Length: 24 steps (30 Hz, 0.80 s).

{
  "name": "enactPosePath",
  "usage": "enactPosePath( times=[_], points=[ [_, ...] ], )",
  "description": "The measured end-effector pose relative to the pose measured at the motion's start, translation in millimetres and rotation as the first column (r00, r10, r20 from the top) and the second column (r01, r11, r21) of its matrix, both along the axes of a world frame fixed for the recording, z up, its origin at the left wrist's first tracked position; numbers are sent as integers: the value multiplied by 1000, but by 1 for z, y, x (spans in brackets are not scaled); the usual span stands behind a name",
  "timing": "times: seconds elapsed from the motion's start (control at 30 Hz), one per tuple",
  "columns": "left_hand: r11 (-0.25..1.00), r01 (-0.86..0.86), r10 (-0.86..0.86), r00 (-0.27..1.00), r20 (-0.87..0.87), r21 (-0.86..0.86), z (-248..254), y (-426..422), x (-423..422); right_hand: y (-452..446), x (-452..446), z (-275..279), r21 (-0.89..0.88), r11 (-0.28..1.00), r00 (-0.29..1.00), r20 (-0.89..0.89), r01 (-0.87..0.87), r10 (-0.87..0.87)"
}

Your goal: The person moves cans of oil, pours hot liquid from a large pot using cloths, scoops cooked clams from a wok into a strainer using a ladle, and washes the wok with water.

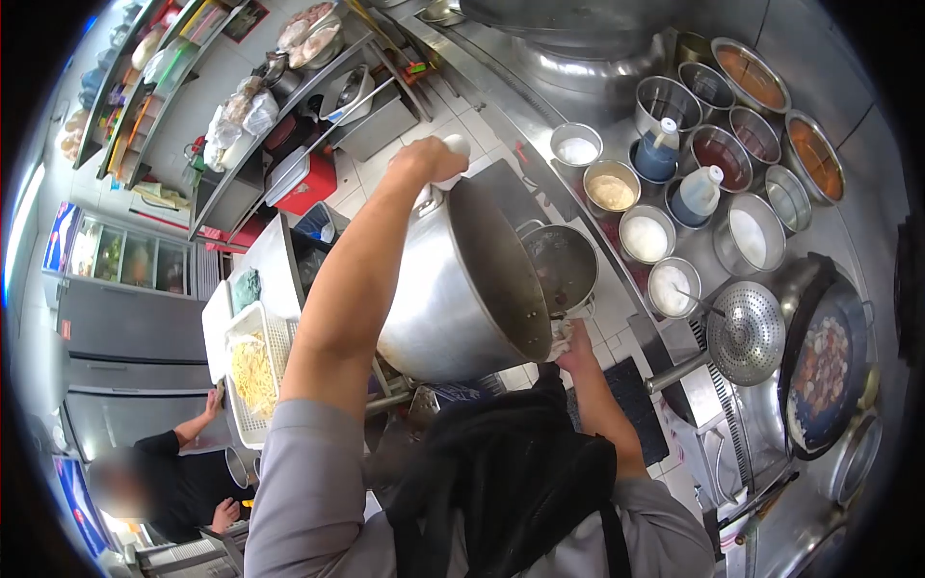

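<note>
A big metal stockpot (pixel 419 299) is held up in front of me, tilted on its side with its mouth facing right. My left hand (pixel 426 162) is closed on its far handle, with a white cloth (pixel 457 149) bunched in the grip. At the near rim, my right hand (pixel 577 347) is closed round the other side, also with a whitish cloth (pixel 560 339); the handle there is hidden. A few small bits cling inside the stockpot's rim. Just beyond its mouth and lower down stands a smaller metal pot (pixel 590 252) with dark contents.
On the right counter are several seasoning bowls (pixel 611 188), squeeze bottles (pixel 696 193), a perforated skimmer (pixel 745 332) and a wok (pixel 802 409) holding chopped food. Leftward stand a basket (pixel 275 332) of pale yellow strips, a red bin (pixel 306 185) and another person (pixel 193 482) in black.
</note>
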<state>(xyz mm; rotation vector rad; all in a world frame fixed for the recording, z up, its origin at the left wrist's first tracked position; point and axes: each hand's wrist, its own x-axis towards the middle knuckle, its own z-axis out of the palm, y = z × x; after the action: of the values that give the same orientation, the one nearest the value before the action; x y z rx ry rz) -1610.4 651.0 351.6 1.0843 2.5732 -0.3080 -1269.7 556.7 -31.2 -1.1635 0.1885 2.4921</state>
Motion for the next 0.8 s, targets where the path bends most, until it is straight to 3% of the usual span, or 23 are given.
enactPosePath(
  times=[0.1,0.2,0.33,0.4,0.63,0.8],
  points=[
    [982,-84,77,996,46,171,8,-67,-17,6,-6,-19,58,998,987,155,32,-40],
    [904,-250,185,960,210,346,-9,-153,-47,4,-5,36,256,967,933,348,-4,-88],
    [689,-508,189,815,548,517,-41,-277,-53,-12,-5,62,494,869,914,360,-16,-188],
    [533,-578,110,771,627,618,-66,-340,-46,-28,-4,90,535,844,885,403,-19,-235],
    [235,-777,-88,581,809,584,-125,-500,-5,-94,23,165,807,583,905,315,-96,-287],
    [142,-821,-124,539,833,553,-143,-548,33,-138,68,193,863,498,910,267,-81,-316]
  ],
)
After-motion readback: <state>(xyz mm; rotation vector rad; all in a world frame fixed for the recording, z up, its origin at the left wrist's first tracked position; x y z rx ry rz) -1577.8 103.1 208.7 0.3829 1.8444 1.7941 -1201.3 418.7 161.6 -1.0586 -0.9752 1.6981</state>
